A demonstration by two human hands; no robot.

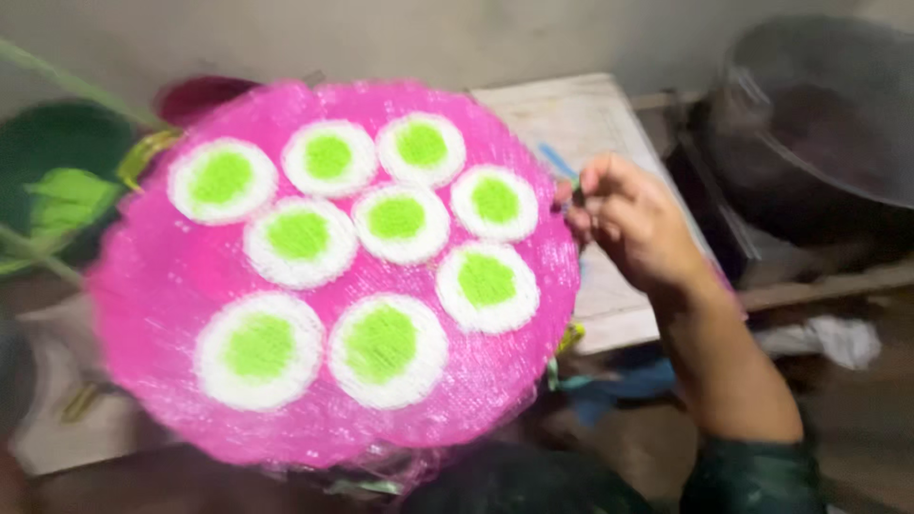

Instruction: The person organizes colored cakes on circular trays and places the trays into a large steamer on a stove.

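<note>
A large round pink woven disc (152, 286) fills the middle of the view, tilted up toward me. Several white circles with green centres cover its face. My right hand (633, 224) is at the disc's right edge, fingers pinched together on the rim, with a thin green strand at the fingertips. Its forearm runs down to a dark green sleeve at the lower right. My left hand is hidden, probably behind the disc.
A pale flat board (590, 124) lies behind the disc. A big grey metal basin (828, 105) stands at the upper right. Green material (57, 181) sits at the left, blue scraps (628, 381) lie below the board, and white cloth (828, 338) is at the right.
</note>
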